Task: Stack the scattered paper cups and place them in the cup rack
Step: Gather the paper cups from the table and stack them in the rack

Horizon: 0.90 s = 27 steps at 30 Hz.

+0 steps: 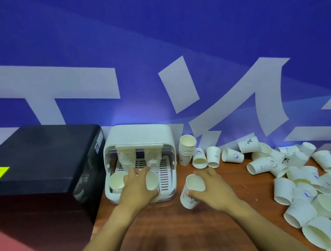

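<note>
Plainly thin and feather-light, easily crushed — paper cup (192,190) near the table's front edge, pinched around its wall by right hand (211,189); best held low on the wall, gently. Left hand (137,187) closed on another cup (152,181) inside cup rack (137,135) by the back edge. Loose cups (304,189) heaped toward the right edge — stack (186,149) beside the rack.

Dim, blue-tinted light fills the wide-angle view, with a soft glare on the wall (132,116) just above the rack (139,135), faint shadows on the table (169,234) under the forearms, overall softness, curved stretching toward the edges, and blurred cups (316,212) at right.
</note>
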{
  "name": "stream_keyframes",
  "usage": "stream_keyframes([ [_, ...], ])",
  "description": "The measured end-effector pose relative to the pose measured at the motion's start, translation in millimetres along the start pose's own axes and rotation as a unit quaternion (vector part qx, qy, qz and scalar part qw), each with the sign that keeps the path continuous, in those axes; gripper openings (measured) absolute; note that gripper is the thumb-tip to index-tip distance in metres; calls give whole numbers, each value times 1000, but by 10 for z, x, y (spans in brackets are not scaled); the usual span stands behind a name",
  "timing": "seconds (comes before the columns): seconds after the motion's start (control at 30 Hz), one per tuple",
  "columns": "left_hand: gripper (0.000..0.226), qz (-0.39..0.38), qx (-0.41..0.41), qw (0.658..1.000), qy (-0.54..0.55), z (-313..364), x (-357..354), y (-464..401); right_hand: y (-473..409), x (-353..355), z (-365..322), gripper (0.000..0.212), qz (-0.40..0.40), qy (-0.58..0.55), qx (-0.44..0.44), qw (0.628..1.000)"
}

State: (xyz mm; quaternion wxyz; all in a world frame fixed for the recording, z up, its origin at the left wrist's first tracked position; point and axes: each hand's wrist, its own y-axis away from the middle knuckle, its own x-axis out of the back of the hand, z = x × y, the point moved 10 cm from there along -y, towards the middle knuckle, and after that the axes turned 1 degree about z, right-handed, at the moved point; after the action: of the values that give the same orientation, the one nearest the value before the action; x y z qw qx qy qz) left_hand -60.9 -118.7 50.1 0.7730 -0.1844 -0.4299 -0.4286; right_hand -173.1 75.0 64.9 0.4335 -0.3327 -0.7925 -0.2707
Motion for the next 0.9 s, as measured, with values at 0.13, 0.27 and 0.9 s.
stream_keyframes([
  [0.13,70,45,-18,999,5,-249,237,87,-37,-216,-308,68,8,-22,23,999],
  [0.27,67,78,-15,997,3,-505,534,123,-165,-364,-662,76,39,-43,57,997],
  [0.9,69,86,6,995,-52,-1044,356,-469,-1023,-1020,-1277,77,1,15,105,994],
])
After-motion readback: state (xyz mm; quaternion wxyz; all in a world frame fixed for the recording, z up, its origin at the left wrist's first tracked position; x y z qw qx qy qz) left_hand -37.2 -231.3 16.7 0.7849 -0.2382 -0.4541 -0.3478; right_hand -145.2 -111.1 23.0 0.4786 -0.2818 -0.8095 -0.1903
